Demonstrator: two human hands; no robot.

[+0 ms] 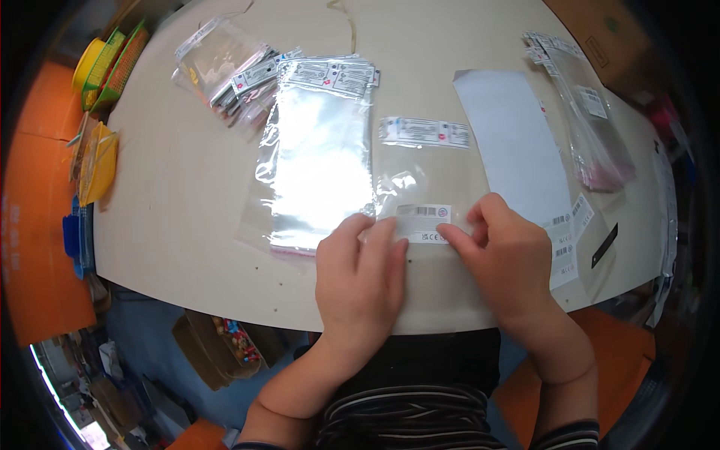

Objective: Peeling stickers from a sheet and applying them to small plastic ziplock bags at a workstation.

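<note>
A yellow basket (88,61) and a green basket (110,97) crowd the table's (172,202) left edge on my remote view, a blue container (71,236) nearer; a cardboard box (611,52) stands far right, an open carton (196,349) of colourful pieces (238,341) below.

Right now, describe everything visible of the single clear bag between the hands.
The bag looks like thin, glossy plastic. It lies flat on the table, between a bag stack and a white sheet. A printed strip crosses its far end; a white barcode label sits nearer. The left hand covers its near-left part; the right hand's thumb touches the label.
</note>
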